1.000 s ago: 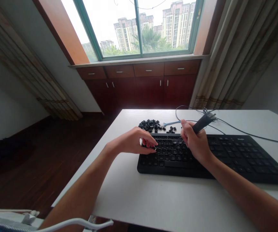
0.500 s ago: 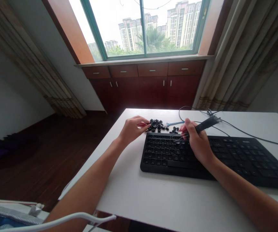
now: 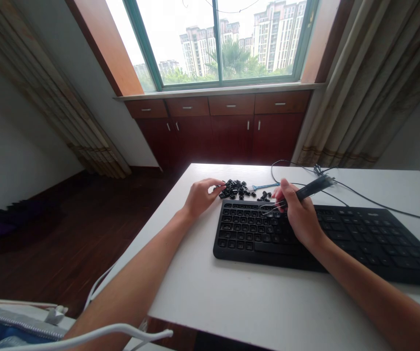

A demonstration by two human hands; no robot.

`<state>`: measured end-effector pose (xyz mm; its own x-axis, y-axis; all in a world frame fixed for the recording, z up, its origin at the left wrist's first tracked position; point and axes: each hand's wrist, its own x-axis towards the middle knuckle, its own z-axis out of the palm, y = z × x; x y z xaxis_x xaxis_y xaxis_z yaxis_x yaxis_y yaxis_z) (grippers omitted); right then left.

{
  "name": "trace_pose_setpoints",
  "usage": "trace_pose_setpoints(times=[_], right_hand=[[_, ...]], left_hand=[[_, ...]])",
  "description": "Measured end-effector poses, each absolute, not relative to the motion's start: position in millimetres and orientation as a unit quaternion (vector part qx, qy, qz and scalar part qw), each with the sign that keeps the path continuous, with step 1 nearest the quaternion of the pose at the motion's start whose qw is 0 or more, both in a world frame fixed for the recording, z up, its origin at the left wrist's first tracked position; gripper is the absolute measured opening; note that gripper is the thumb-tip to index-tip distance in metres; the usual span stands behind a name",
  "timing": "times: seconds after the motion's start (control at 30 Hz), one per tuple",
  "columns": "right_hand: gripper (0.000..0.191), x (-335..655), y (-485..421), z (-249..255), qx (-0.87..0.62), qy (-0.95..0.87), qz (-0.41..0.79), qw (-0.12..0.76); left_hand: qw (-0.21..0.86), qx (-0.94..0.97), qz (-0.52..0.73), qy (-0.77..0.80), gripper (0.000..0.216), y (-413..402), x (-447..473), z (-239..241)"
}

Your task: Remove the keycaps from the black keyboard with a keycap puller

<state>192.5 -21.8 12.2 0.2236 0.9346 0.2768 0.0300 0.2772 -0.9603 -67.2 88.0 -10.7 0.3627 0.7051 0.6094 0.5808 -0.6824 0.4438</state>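
Note:
My right hand [image 3: 301,209] grips the black handle of a keycap puller [image 3: 314,186]. Bristles stick out of its upper end, and thin wire prongs reach out over the keyboard from the other. Beneath lies a black keyboard [image 3: 283,247]; its left part shows bare key sockets, while keycaps sit on the right part. At the left edge of a heap of loose black keycaps [image 3: 235,189], my left hand [image 3: 200,197] has thumb and forefinger pinched together. What lies between those fingertips is too small and dark to make out.
Behind the keyboard lies a small blue-handled brush [image 3: 266,186], with a few keycaps [image 3: 264,196] near it. A black cable [image 3: 371,200] runs across the back of the white table [image 3: 246,302]. A white curved tube [image 3: 129,329] crosses the lower left.
My left hand has shifted slightly, its fingertips now a little farther left along the keycap heap. My right hand and the keycap puller stay nearly in place.

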Motion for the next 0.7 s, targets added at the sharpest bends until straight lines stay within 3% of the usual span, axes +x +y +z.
trace_pose_setpoints(times=[0.37, 0.5, 0.7], right_hand=[[0.054, 194.6, -18.1, 15.8, -0.44, -0.452, 0.431, 0.646], [0.055, 194.6, -19.0, 15.4, -0.452, -0.469, 0.423, 0.63], [0.055, 194.9, -20.3, 14.3, -0.469, -0.488, 0.415, 0.608]], left_hand=[[0.061, 0.839, 0.41, 0.352, 0.021, 58.6, -40.5, 9.1], [0.137, 0.84, 0.438, 0.289, 0.021, 32.7, -21.6, 21.3], [0.162, 0.864, 0.421, 0.223, 0.043, 3.7, -2.1, 23.9]])
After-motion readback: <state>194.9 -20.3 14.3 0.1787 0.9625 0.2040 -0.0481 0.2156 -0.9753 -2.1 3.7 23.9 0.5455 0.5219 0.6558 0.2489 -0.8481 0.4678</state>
